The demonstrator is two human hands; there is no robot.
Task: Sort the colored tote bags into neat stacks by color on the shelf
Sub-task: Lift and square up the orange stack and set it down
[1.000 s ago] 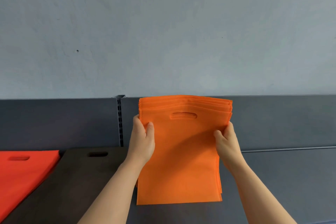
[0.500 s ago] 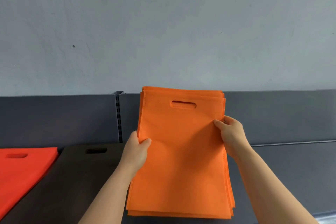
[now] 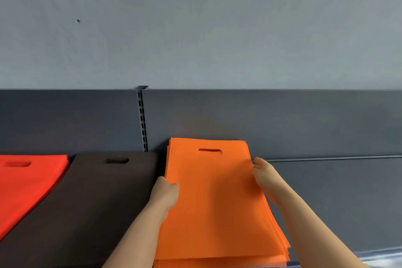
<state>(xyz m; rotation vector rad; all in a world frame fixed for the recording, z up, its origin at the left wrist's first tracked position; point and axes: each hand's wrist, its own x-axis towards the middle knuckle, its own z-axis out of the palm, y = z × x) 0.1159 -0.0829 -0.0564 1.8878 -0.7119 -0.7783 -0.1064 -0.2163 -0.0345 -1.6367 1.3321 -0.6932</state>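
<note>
- A stack of orange bags [image 3: 217, 198] lies flat on the grey shelf [image 3: 337, 202]. Its far end, the one with the cut-out handle slot, sits close to the shelf's back panel [image 3: 282, 119].
- The left hand [image 3: 165, 191] grips the stack's left edge. The thumb lies on top and the fingers are hidden under the edge.
- The right hand [image 3: 263, 176] holds the right edge, a little further back, with its fingers curled round the side of the stack.
- The edges of the lower bags in the stack fan out slightly along the right side and at the near end.
- A stack of brown bags [image 3: 87, 202] lies just beside the orange one on its left.
- A stack of red bags [image 3: 26, 185] lies further left, beside the brown one.
- A slotted metal post [image 3: 142, 119] stands in the back panel, behind the gap between the brown and orange stacks.
</note>
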